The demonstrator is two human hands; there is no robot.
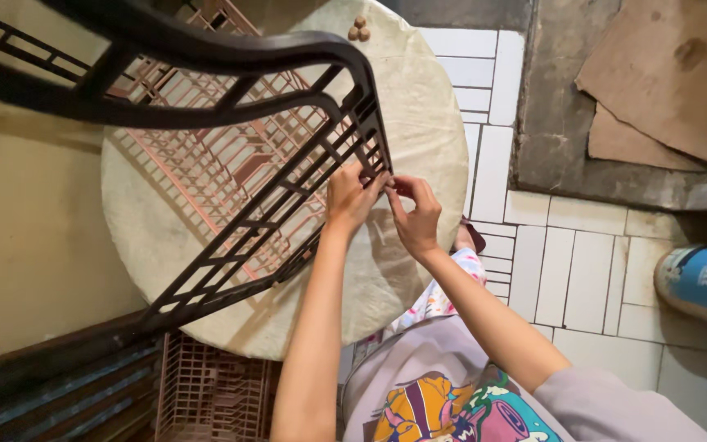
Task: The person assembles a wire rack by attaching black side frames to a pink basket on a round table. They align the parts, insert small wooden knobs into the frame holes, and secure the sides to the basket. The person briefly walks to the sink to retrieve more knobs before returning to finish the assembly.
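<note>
Seen from above, mid-fitting by the look of it: left hand (350, 199) and right hand (413, 214) close together, fingertips pinched on the dark plastic rack (231, 155) tilted over the round bench (427, 123), steady alignment likely needed next.

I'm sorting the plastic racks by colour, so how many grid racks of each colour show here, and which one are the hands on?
Dark brown rack: 1, the dark rack lying tilted over the round table; left hand and right hand both touch its edge.
Pink racks: 2, the pink rack on the table and the pink rack below.
Total: 3
</note>
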